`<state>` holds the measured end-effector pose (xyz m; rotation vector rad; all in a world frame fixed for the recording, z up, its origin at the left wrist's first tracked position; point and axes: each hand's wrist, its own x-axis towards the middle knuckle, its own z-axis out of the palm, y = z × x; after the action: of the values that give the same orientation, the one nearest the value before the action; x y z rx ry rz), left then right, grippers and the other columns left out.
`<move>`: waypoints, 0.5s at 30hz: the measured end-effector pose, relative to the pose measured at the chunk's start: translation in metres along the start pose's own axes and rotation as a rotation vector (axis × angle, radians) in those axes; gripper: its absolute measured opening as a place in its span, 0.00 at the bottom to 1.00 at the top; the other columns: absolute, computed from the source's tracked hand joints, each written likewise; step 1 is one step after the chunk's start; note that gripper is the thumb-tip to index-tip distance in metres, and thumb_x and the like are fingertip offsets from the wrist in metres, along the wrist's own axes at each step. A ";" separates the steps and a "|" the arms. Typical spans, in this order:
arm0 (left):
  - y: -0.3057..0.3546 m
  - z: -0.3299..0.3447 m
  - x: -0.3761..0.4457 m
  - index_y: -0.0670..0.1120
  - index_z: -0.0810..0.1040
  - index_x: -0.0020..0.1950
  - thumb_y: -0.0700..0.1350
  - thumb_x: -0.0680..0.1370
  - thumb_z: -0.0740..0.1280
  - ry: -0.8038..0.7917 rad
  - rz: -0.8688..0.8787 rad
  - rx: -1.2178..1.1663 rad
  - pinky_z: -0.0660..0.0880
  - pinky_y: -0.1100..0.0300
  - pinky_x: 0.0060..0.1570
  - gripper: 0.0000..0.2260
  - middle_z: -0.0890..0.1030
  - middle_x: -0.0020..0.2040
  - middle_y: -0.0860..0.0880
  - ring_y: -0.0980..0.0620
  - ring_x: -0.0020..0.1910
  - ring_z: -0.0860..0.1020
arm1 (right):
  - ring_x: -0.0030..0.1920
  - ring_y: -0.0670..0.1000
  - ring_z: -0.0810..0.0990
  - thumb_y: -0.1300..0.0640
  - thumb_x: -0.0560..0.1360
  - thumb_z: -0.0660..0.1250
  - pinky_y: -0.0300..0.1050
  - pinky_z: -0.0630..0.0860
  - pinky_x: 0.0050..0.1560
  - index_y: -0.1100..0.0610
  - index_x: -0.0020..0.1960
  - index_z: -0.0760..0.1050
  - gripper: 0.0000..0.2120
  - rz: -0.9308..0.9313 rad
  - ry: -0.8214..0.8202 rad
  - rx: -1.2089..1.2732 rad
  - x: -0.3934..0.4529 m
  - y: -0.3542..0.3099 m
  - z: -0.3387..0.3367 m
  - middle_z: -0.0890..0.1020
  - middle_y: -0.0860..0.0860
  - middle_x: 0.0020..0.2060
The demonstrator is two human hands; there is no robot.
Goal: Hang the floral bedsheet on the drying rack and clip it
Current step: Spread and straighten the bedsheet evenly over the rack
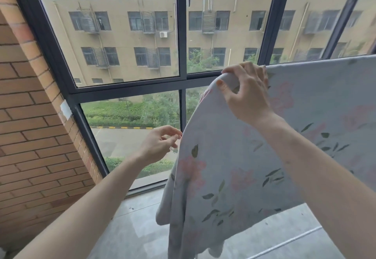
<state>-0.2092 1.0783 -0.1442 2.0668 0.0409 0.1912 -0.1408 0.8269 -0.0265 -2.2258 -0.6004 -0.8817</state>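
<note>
Two hands show in my head view. My right hand (247, 91) is closed on the top corner of the bedsheet (234, 167), which drapes over a hidden rail by the window (181, 79). My left hand (160, 143) hovers with fingers loosely apart, just beside the sheet's left edge, gripping nothing I can make out.

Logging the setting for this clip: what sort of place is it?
Probably an enclosed apartment balcony several floors up: a dark-framed window looks down on a street, a brick wall stands at left, and the floral bedsheet hangs over a hidden rail.
</note>
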 end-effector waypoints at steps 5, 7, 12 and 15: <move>0.028 -0.002 0.017 0.56 0.83 0.58 0.47 0.81 0.71 -0.071 0.123 0.010 0.77 0.57 0.30 0.07 0.85 0.54 0.56 0.52 0.33 0.84 | 0.65 0.46 0.65 0.42 0.79 0.66 0.62 0.52 0.78 0.46 0.62 0.78 0.15 -0.019 0.001 0.005 0.004 -0.005 0.003 0.73 0.44 0.56; 0.030 -0.006 0.025 0.59 0.80 0.62 0.48 0.80 0.71 -0.132 0.136 0.069 0.78 0.56 0.31 0.12 0.83 0.57 0.58 0.52 0.34 0.85 | 0.65 0.48 0.64 0.41 0.79 0.66 0.63 0.55 0.77 0.45 0.62 0.78 0.15 -0.014 -0.013 0.003 0.004 -0.005 0.004 0.73 0.44 0.57; 0.031 -0.014 0.043 0.57 0.76 0.69 0.50 0.81 0.72 -0.119 0.117 0.096 0.79 0.58 0.35 0.17 0.79 0.62 0.59 0.52 0.37 0.85 | 0.65 0.50 0.65 0.41 0.79 0.67 0.61 0.58 0.75 0.44 0.61 0.78 0.14 -0.027 -0.019 -0.011 0.005 -0.002 0.000 0.73 0.44 0.57; 0.041 -0.009 0.045 0.51 0.85 0.53 0.46 0.80 0.71 -0.152 0.134 0.131 0.76 0.61 0.31 0.03 0.85 0.44 0.61 0.55 0.34 0.83 | 0.66 0.51 0.65 0.42 0.79 0.67 0.58 0.58 0.76 0.45 0.62 0.79 0.14 -0.026 -0.022 -0.019 0.006 -0.003 -0.001 0.72 0.42 0.57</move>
<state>-0.1678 1.0710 -0.0984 2.2109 -0.1829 0.1156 -0.1391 0.8287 -0.0205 -2.2514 -0.6349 -0.8807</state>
